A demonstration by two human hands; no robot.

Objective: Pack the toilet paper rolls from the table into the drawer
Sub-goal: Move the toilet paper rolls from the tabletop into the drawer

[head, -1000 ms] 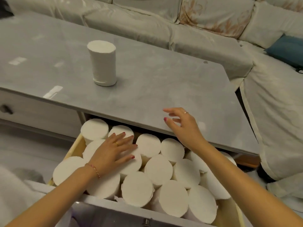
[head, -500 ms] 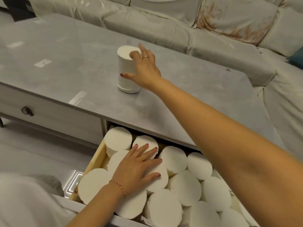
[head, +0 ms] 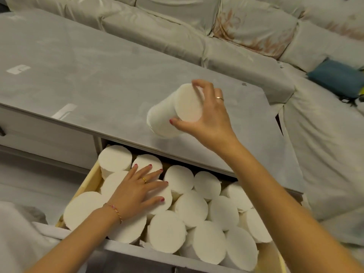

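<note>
A pale sofa (head: 246, 32) runs behind a grey tabletop (head: 88, 75), with a blue cushion (head: 336, 77) at the right. Below the tabletop's near edge, the open drawer (head: 86, 184) is packed with rolls standing on end; about sixteen tops show, though some are hidden under the arms. The right hand (head: 206, 119) has its grip clamped on the one remaining roll (head: 171, 113), fingers and thumb round its upper end. That roll is tilted, its long axis leaning away to the lower left, above the tabletop near the front edge. The drawer lies toward the person and below it. The left hand (head: 137, 192) lies flat, fingers spread, pressing on rolls at the drawer's left. No clear gap shows, so fitting this roll probably means standing it upright and wedging it in.
</note>
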